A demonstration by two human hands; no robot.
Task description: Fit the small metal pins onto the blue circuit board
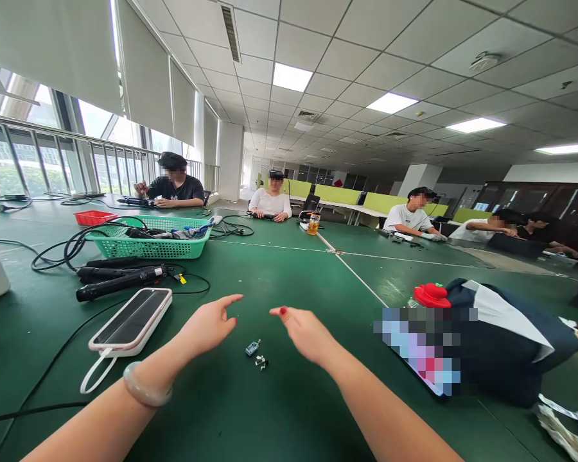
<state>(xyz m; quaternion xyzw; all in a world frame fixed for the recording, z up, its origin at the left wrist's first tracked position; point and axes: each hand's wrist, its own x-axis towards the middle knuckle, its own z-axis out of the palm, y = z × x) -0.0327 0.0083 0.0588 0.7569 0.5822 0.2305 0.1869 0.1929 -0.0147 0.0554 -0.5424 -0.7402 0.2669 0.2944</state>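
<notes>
My left hand hovers over the green table, index finger stretched out and thumb apart, holding nothing. Opposite it, my right hand points inward with its thumb close against the index finger and the other fingers curled under. Nothing shows in its fingertips. Between and slightly below the hands lies a small blue device with a metal loop, its exact kind unclear. Just beside it sits a little cluster of white and dark bits, too small to name. Neither hand touches these pieces.
Left of my hands lie a phone on a white power bank, black rod-shaped tools and a green basket of cables. On the right are a blurred phone, a red-capped bottle and dark fabric. Several people sit around the table.
</notes>
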